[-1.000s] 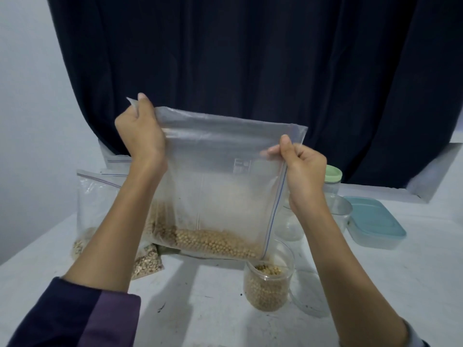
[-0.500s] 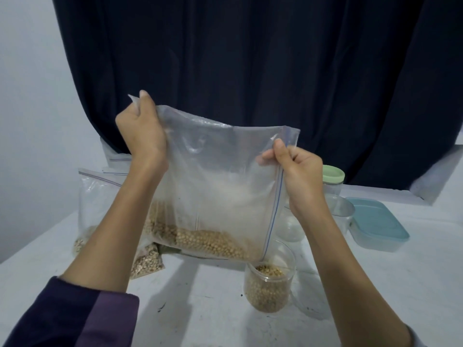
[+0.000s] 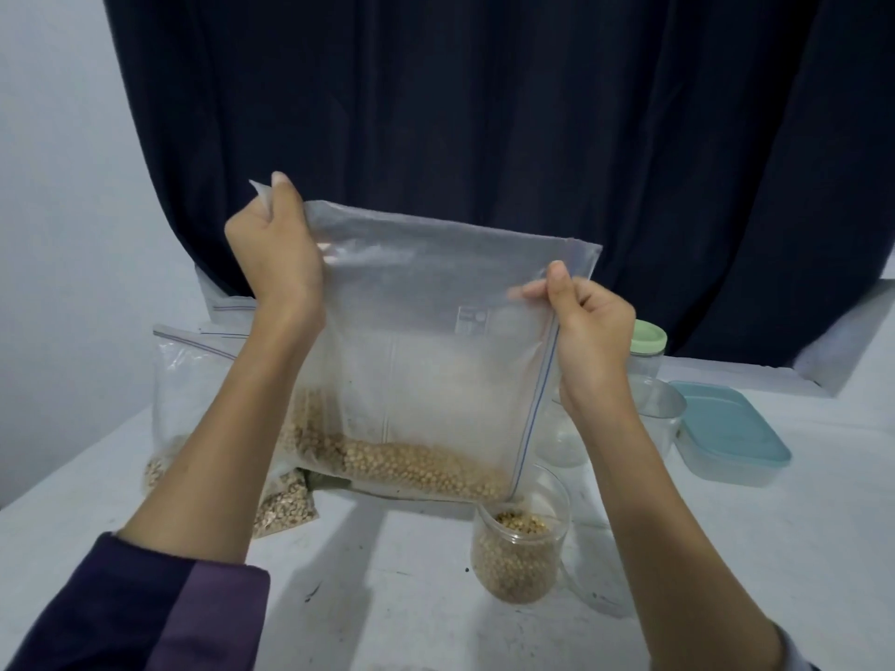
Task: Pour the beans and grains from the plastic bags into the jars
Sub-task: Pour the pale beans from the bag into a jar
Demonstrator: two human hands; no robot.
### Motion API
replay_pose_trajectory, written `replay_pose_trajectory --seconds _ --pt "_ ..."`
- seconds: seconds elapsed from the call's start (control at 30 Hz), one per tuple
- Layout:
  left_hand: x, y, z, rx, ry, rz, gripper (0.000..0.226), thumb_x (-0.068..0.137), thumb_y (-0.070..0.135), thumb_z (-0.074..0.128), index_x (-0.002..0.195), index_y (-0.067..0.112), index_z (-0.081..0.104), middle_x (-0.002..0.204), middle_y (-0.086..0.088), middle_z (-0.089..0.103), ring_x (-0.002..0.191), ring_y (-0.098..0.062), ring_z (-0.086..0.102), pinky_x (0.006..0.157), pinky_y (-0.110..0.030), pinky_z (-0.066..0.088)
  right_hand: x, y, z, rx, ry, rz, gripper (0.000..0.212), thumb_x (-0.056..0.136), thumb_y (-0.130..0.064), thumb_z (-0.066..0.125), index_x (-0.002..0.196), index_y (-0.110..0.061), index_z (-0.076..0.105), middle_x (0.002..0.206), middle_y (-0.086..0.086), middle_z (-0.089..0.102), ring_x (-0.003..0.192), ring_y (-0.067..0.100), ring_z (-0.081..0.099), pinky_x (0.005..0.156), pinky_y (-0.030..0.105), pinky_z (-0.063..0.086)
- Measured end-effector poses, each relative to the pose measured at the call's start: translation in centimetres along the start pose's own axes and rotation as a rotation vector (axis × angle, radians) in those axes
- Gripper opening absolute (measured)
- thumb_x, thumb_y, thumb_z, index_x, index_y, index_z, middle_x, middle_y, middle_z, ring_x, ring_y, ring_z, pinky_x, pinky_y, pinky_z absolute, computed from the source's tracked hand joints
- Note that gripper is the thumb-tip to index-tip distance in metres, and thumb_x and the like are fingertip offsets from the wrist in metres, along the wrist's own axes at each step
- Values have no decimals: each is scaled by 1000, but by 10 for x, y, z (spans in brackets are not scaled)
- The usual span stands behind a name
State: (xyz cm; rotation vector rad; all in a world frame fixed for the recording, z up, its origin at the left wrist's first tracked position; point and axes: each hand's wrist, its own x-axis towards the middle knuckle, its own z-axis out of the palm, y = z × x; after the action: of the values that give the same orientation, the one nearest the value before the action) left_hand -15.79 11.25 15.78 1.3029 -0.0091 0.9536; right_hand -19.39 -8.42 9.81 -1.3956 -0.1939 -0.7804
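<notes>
Plastic bag point(image 3: 436, 341) of tan beans point(image 3: 416, 464) hangs turned on its side above a white tabletop point(image 3: 397, 598), held up by a person's two bare hands. The left hand point(image 3: 276, 256) grips the bag's upper left corner, fingers curled around the plastic and thumb pointing up. The right hand point(image 3: 588, 326) pinches the zip edge, which runs down the bag's right side as a blue line, thumb and fingers closed on the film. The beans lie heaped along the bag's lower edge, their right end at the bottom corner, directly above the mouth of a clear jar point(image 3: 520, 549). That jar stands upright on the tabletop and is partly filled with the same beans.

Behind the left forearm, other zip bags point(image 3: 193, 380) of grain rest on the tabletop. To the right, partly hidden by the right wrist, stand an empty clear jar point(image 3: 661, 418) and, behind it, a jar with a pale green lid point(image 3: 649, 339). A lidded teal container point(image 3: 731, 433) sits just beside them. A dark curtain point(image 3: 484, 113) fills the background.
</notes>
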Motion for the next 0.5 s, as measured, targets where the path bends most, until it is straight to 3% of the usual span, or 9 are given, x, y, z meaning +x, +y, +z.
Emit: replay_pose_trajectory --seconds 0.27,0.37,0.5 --pt "0 0 1 11 0 13 51 97 21 45 54 21 17 38 13 20 43 -6 19 48 -21 19 1 1 1 1 -53 40 34 98 -20 54 68 -14 69 63 -7 71 72 3 67 84 11 46" --pt "0 0 2 18 -6 20 51 98 21 45 55 20 17 37 13 20 42 -6 20 47 -20 20 3 2 0 33 23 33 35 97 -17 54 66 -14 68 60 -9 70 68 1 66 78 8 45" --pt "0 1 3 17 -9 19 52 97 21 45 54 21 17 38 13 20 42 -6 20 47 -21 20 4 1 1 5 -49 57 33 97 -19 54 68 -13 69 61 -8 70 70 2 67 83 11 46"
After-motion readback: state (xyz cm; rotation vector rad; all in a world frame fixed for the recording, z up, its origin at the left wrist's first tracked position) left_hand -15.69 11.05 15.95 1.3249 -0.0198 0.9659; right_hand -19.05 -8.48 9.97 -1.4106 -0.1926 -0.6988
